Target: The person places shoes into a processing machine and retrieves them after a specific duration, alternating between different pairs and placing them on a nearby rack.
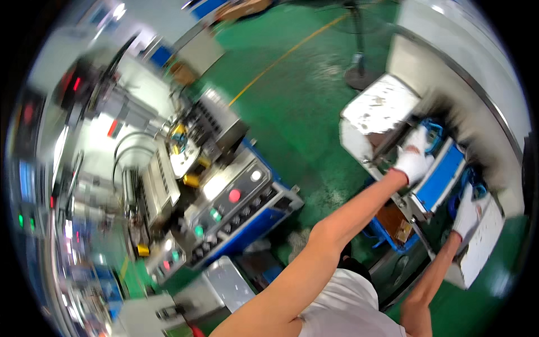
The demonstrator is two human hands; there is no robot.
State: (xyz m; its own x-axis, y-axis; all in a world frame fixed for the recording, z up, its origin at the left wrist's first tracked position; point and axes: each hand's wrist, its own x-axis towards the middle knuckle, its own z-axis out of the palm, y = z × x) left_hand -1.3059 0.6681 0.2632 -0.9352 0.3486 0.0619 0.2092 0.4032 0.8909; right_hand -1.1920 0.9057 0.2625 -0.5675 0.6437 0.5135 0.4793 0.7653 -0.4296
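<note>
My left hand (414,160), in a white glove with some fingers bare, reaches into the far side of a white machine housing (387,106). Its fingers are closed at a blue ring-like piece (433,135), beside a soot-black patch on the back wall. Nearer the right edge, my right hand (466,216), gloved the same way, grips a second blue ring-like piece (475,178). Between both hands lies a blue panel (441,177) with pale metal edges. Blur and the gloves partly hide the fingertips and the exact shape of the pieces.
Below the housing stands a blue crate (412,244) with brown things in it. A control box (238,196) with several knobs and a red button is on the left, before a larger machine (157,174). A fan stand (356,76) rests on the green floor (286,95).
</note>
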